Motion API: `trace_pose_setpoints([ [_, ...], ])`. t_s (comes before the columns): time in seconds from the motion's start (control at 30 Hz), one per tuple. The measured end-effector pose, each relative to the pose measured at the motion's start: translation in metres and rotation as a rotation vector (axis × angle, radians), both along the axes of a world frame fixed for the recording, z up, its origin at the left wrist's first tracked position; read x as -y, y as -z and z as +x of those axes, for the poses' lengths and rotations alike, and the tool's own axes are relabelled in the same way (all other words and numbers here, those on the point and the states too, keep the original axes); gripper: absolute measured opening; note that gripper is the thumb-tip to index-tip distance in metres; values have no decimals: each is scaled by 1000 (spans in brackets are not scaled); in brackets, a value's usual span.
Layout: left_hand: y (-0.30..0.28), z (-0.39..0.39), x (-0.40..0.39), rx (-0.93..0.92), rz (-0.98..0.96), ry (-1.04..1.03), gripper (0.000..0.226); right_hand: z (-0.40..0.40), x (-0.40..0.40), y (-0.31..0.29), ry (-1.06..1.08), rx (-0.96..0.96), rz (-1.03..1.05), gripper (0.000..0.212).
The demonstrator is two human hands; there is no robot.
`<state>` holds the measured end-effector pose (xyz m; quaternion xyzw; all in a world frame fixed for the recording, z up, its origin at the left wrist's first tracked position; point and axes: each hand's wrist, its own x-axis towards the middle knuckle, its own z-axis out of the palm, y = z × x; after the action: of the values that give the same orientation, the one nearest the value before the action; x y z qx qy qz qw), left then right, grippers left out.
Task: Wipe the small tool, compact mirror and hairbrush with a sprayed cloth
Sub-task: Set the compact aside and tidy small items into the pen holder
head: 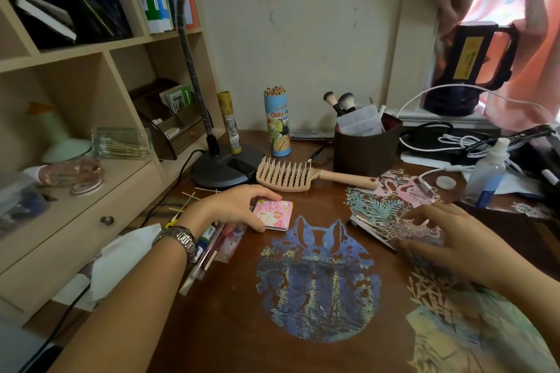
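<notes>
A pink square compact mirror (274,215) with a cartoon face lies flat on the brown desk (239,312). My left hand (233,209) grips it by its left edge, thumb at the front and fingers over the back. Behind it a beige hairbrush (285,177) rests bristles up, its handle pointing right. My right hand (448,233) is blurred, fingers spread over a thin cut-paper sheet (391,221) at the right. A white cloth or tissue (121,260) lies at the left desk edge beside my left forearm. A clear spray bottle (489,171) stands at the right.
A desk lamp base (224,168), a coloured-pencil tube (277,127) and a brown brush holder (366,148) stand at the back. Cables and a black strap clutter the far right. Shelves and a drawer unit (75,221) line the left. Pens (209,239) lie under my left wrist.
</notes>
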<state>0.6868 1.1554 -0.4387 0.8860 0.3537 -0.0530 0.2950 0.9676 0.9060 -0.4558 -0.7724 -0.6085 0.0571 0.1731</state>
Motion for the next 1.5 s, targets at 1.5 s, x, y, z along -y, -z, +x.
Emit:
trace_pose_setpoints([
  [1.5, 21, 104, 113, 239, 502, 41, 39, -13, 1, 3, -95, 110, 56, 18],
])
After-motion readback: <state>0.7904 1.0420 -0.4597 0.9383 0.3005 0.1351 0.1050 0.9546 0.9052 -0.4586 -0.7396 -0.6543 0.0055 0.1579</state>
